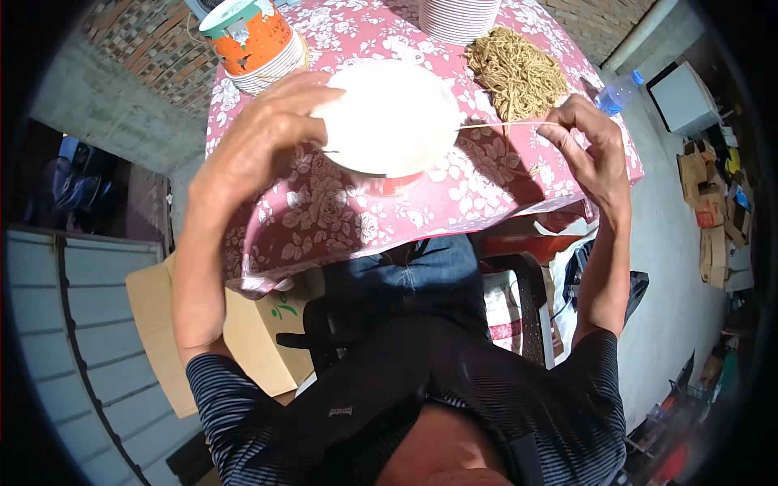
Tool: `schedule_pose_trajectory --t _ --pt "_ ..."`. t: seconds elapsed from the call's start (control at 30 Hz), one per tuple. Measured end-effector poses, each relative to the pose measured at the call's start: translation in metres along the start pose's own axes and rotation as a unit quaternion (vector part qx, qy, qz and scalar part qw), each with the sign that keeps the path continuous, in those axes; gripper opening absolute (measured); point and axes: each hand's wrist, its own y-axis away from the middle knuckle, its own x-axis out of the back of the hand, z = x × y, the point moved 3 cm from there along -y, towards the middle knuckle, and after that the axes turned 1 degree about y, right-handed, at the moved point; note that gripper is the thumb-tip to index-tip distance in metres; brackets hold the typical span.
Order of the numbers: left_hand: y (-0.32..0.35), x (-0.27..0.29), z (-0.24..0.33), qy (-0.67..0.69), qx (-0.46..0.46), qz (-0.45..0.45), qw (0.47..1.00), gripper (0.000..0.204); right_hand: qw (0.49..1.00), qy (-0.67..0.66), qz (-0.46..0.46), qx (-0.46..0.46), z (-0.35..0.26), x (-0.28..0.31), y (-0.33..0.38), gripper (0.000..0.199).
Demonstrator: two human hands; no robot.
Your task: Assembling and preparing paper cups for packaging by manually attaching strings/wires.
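Left hand point(253, 139) holding white disc point(391, 117) by its left rim, over the near part of the floral-covered desk point(381, 223). Right hand point(596, 150) pinching thin cord point(498, 125), drawn straight from disc's right edge. Tan cord heap point(516, 73) behind, right of disc; orange-and-white container point(253, 44) far left; clear bottle point(619, 93) near the right edge.

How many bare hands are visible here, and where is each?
2: the left hand at the left edge of the white round object, and the right hand to its right, pinching a thin cord. No other hand shows.
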Motion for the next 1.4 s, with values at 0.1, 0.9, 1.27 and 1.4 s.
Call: schedule_pose_trajectory --t 0.1,0.9,1.27,1.4 --pt "-0.003 0.010 0.004 -0.181 0.025 -0.044 0.982 0.046 0.995 0.053 0.036 0.082 -0.005 -0.009 0.012 0.011" --pt "-0.084 -0.059 0.071 0.520 0.232 -0.031 0.821 0.040 0.943 0.049 0.025 0.328 -0.071 -0.078 0.010 0.022" --pt "-0.089 -0.061 0.076 0.536 0.246 -0.074 0.804 0.041 0.952 0.022 -0.035 0.305 -0.064 -0.083 0.022 0.028" --pt "-0.082 -0.066 0.065 0.582 0.201 -0.037 0.787 0.044 0.950 0.011 0.005 0.313 -0.065 -0.081 0.021 0.020"
